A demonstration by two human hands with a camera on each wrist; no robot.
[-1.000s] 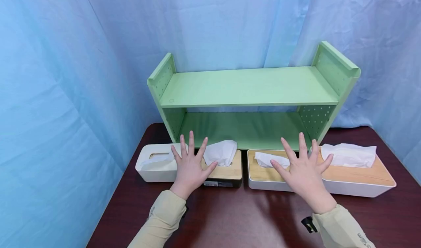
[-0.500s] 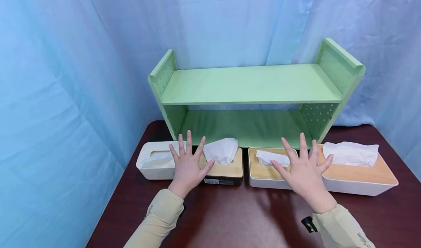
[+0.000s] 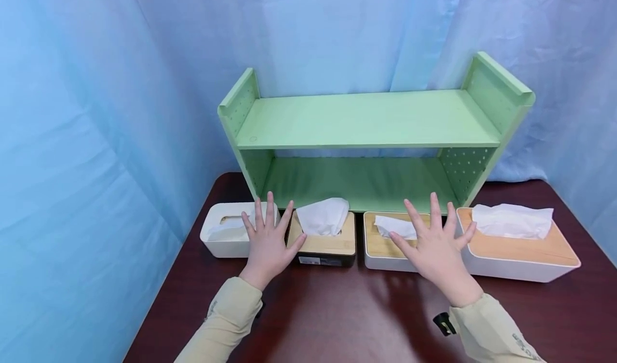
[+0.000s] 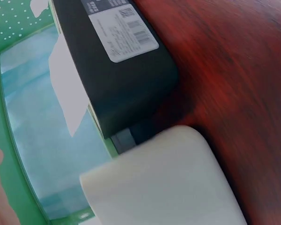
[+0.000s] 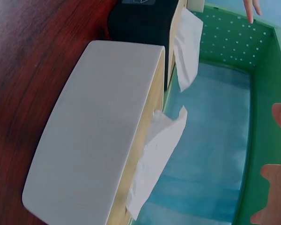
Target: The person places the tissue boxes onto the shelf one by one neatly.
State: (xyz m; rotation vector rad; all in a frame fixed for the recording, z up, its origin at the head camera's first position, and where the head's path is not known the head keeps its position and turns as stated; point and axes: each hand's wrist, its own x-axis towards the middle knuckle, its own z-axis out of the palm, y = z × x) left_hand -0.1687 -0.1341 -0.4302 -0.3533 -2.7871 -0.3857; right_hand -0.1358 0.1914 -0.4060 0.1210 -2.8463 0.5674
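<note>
Fingers spread wide, my left hand (image 3: 269,249) hovers over the gap between a white tissue box (image 3: 224,249) and a black tissue box with a wooden lid (image 3: 337,245). My right hand (image 3: 438,253), also spread and holding nothing, overlaps a white tissue box with a wooden lid (image 3: 385,264) and the left end of a longer one (image 3: 525,271). White tissue sticks out of each lid. In the left wrist view, the black box's label (image 4: 126,35) faces the camera. Fingertips of the right hand (image 5: 278,187) show at the right edge of the right wrist view.
Behind the row of boxes stands a green two-tier shelf (image 3: 366,119) with perforated side panels. Everything sits on a dark red-brown table (image 3: 332,320). Blue curtains (image 3: 87,154) hang at the back and sides.
Both hands shift slightly left, fingers still spread. The shelf and boxes appear a little higher in the head view. No box is taken hold of.
</note>
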